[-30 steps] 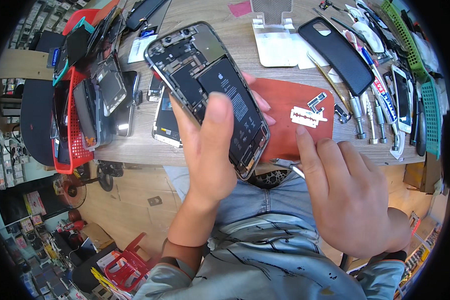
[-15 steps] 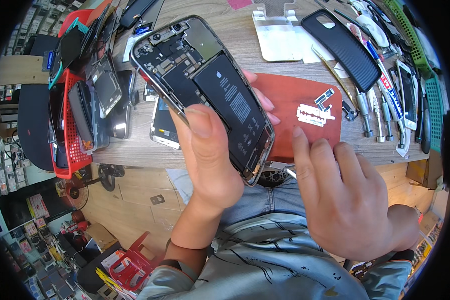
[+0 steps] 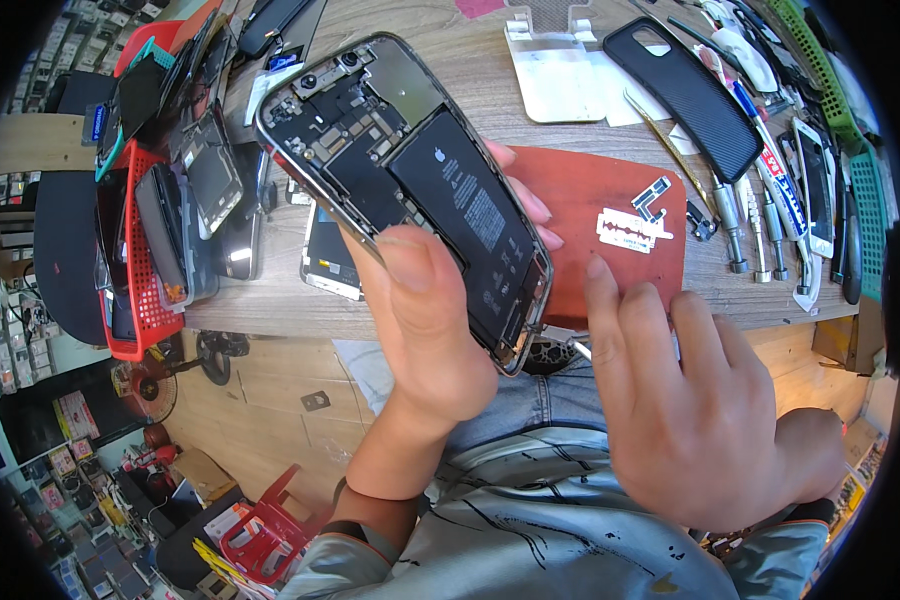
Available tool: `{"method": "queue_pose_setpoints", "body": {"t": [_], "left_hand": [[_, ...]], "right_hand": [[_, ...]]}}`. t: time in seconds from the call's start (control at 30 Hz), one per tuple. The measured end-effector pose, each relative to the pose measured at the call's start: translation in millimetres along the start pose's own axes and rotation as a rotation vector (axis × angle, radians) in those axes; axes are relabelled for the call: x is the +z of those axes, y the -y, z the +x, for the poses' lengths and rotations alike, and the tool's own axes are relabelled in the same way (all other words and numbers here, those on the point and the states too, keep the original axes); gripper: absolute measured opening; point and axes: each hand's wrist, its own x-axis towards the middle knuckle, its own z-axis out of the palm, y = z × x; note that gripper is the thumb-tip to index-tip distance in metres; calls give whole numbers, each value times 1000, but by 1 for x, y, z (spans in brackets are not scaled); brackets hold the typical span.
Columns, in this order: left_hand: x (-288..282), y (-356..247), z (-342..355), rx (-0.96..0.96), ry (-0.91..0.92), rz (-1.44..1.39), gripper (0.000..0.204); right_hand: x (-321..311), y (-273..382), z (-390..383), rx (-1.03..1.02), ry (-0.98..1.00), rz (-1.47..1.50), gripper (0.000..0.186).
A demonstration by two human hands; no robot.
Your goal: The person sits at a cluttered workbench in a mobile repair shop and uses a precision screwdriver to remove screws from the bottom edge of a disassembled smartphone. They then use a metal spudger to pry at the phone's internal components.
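My left hand (image 3: 425, 320) is closed around an opened smartphone (image 3: 345, 165), thumb on the near side and fingertips showing past the far side. The phone is tilted, its circuit board, cameras and black battery (image 3: 465, 205) exposed. My right hand (image 3: 685, 400) is closed on a slim metal-tipped tool (image 3: 581, 349), mostly hidden under the fingers. Its tip points at the phone's lower end; whether it touches cannot be told. Beyond the right fingertips, a razor blade (image 3: 625, 231) and a small L-shaped phone part (image 3: 651, 199) lie on a reddish-brown mat (image 3: 580, 180).
At left stand a red basket (image 3: 150, 300) of phones and loose screens, and a screen assembly (image 3: 330, 255). Toward the right lie a black phone case (image 3: 685, 100), screwdrivers (image 3: 732, 230), a white phone (image 3: 815, 190) and a green basket (image 3: 867, 220). A wooden table (image 3: 260, 318) supports them.
The phone and my left hand have shifted slightly, with the phone's lower end nearer the tool tip. My right hand has barely moved and keeps its grip.
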Motion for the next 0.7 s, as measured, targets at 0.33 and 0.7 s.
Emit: {"method": "queue_pose_setpoints", "body": {"t": [0.33, 0.7], "left_hand": [[-1, 3, -1, 12, -14, 14, 94], [8, -1, 0, 6, -63, 20, 99]], "right_hand": [[-14, 25, 6, 225, 34, 23, 47], [-16, 23, 7, 107, 64, -88, 48]]}}
